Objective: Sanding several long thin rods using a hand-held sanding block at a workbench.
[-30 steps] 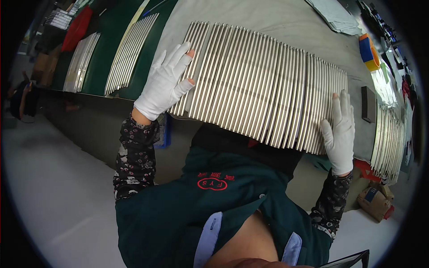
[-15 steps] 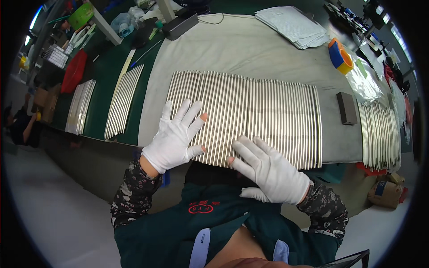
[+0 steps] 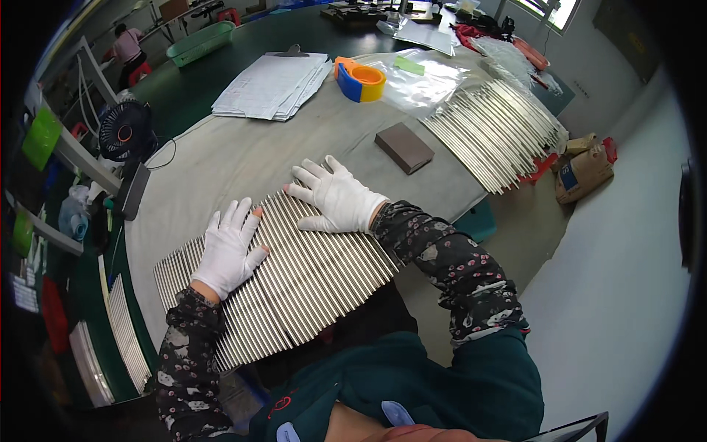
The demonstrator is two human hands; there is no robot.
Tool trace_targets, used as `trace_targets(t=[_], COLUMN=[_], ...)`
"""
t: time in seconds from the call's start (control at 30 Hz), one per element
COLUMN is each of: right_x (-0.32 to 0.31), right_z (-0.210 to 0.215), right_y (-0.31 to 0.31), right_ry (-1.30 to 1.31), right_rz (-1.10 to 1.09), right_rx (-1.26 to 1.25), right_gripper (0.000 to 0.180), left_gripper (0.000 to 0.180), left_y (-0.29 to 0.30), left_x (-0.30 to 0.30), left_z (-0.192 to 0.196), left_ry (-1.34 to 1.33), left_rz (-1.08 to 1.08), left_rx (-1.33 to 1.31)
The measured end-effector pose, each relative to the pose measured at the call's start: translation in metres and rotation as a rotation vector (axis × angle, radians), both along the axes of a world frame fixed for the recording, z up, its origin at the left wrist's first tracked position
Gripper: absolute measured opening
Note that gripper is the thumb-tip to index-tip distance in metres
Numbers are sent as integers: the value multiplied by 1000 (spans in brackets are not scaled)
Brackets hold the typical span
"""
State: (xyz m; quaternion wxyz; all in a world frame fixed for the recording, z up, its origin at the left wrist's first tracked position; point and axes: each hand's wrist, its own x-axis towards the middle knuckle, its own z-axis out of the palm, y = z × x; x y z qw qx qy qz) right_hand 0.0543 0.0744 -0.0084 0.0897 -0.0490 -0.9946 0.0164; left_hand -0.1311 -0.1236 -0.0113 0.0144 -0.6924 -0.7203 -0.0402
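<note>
Across the pale grey table cover [image 3: 191, 177] lies a flat row of slim silver metal rods [image 3: 294, 276]. On this row, the white-gloved left hand [image 3: 227, 252] and white-gloved right hand [image 3: 336, 197] rest spread, gripping nothing, seemingly to steady it; beyond it, a brown rectangular block [image 3: 404, 147].

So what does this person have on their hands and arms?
The left hand and right hand wear white gloves leaving some fingertips bare. Dark sleeves printed with white and pinkish shapes come next, then a dark green top.
</note>
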Motion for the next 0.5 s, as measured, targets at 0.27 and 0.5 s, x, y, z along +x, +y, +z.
trace_targets(t=[0.27,0.5], right_x=[-12,-18], right_z=[10,6], right_y=[-15,-14], right_ry=[15,78], right_rz=[-281,-227], right_rx=[-112,-132], right_gripper=[67,54], left_gripper=[60,54], left_y=[44,45], left_x=[21,26], left_z=[-7,-2], left_ry=[-41,11], left_rz=[104,137], left_rx=[185,163])
